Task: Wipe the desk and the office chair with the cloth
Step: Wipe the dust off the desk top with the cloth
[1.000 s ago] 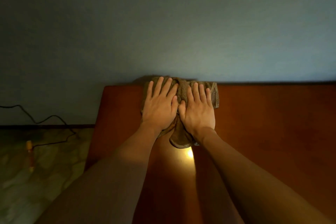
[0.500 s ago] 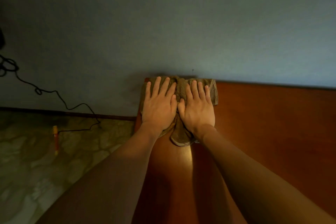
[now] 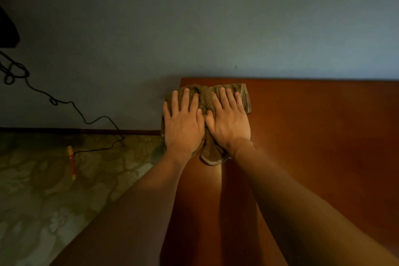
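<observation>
Brown cloth under flat fingers.

A dim room, seemingly in a home. A wooden surface meets a plain wall. A cable trails over patterned floor.

The left hand and the right hand lie flat, side by side, fingers straight and slightly spread, pressing a bunched brown cloth onto the reddish wooden desk at its far left corner, against the blue-grey wall. The cloth hangs slightly over the left edge. On the patterned floor lies a yellow-and-red pen-like object near a black cable.
</observation>
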Demonstrator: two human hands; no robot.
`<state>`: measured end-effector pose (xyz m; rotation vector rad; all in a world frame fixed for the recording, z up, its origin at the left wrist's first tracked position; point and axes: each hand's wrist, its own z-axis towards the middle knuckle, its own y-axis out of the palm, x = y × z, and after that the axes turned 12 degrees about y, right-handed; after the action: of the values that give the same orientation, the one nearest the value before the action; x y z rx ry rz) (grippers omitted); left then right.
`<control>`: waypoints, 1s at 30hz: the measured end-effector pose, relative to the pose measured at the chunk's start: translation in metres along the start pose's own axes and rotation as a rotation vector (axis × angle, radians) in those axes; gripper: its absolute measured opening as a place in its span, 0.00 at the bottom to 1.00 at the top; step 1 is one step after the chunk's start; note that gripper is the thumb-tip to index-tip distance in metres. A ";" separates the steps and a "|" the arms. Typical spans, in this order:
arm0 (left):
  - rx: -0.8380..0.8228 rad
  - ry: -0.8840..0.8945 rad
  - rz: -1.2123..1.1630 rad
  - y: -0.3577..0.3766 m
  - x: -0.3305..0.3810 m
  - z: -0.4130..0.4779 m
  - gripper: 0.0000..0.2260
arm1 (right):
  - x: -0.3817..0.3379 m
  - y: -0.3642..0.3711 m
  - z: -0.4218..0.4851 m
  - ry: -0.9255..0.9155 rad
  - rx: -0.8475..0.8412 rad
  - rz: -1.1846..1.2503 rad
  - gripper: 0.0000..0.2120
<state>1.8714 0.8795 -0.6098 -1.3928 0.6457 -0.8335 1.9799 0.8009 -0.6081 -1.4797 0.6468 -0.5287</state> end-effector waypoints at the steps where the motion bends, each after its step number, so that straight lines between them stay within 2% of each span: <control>1: -0.002 0.006 -0.003 0.000 -0.001 -0.003 0.27 | -0.001 0.001 -0.006 0.007 -0.002 0.002 0.33; 13: -0.046 0.105 0.046 -0.009 0.007 -0.070 0.26 | -0.002 0.001 -0.090 0.040 -0.019 0.038 0.31; 19: -0.059 0.094 0.059 -0.012 0.020 -0.103 0.26 | 0.005 0.002 -0.121 0.013 0.000 0.047 0.31; 30: -0.072 0.179 0.109 -0.016 0.044 -0.187 0.25 | 0.016 0.005 -0.214 0.037 -0.074 0.012 0.32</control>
<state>1.7430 0.7356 -0.6077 -1.3444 0.8893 -0.8613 1.8454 0.6341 -0.6100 -1.5375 0.7107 -0.5287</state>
